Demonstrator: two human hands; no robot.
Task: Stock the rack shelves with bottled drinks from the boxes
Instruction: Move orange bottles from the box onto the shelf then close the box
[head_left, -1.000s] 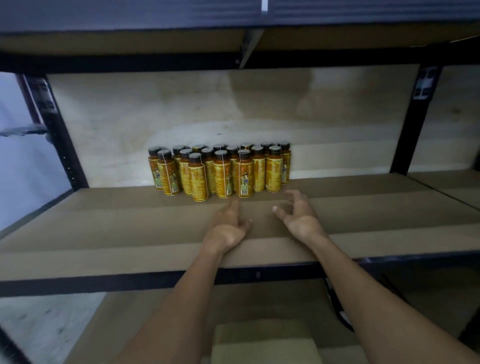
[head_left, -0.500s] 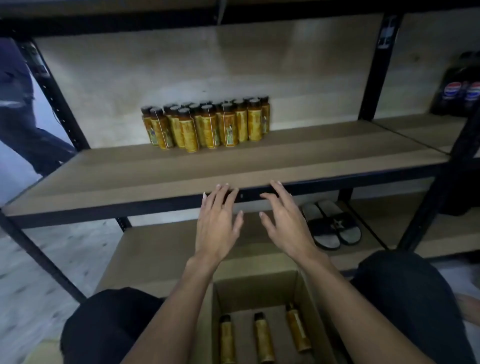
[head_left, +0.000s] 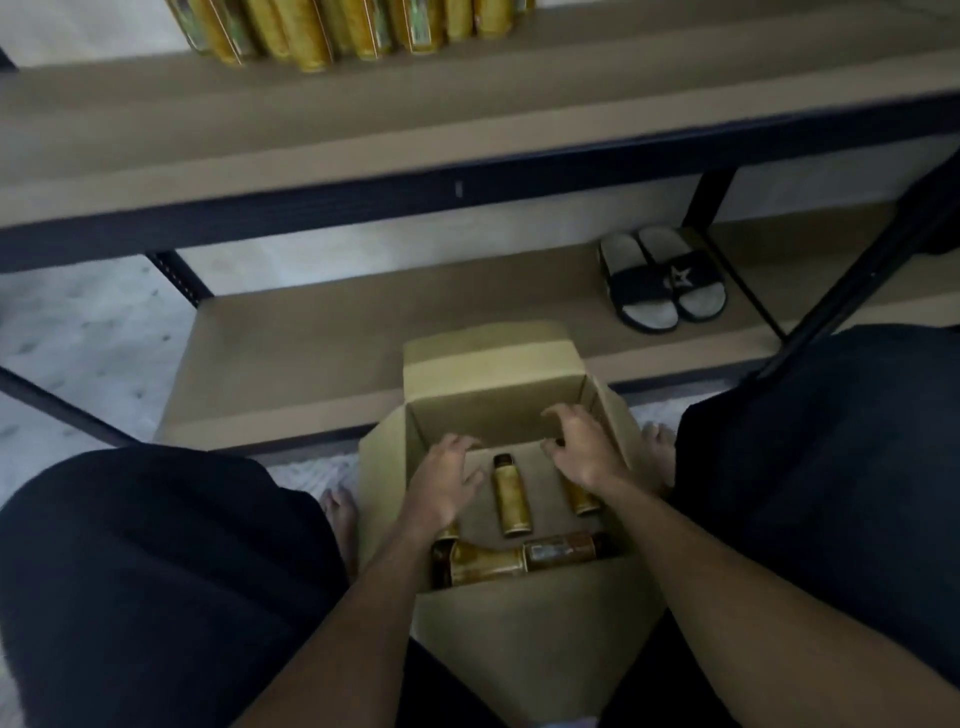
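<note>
Light is dim and flat, colours muted. Blur smears the bottles (head_left: 311, 31) along the top edge, and the wide lens bows the shelf (head_left: 467, 130) rim. The box (head_left: 493, 415) inside sits in shadow.

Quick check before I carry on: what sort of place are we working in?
Probably a small storeroom or shop backroom, perhaps informal. A metal rack with board shelves holds a row of yellow-labelled bottles, an open cardboard box of more sits in front, and slippers lie on the lower shelf.
</note>
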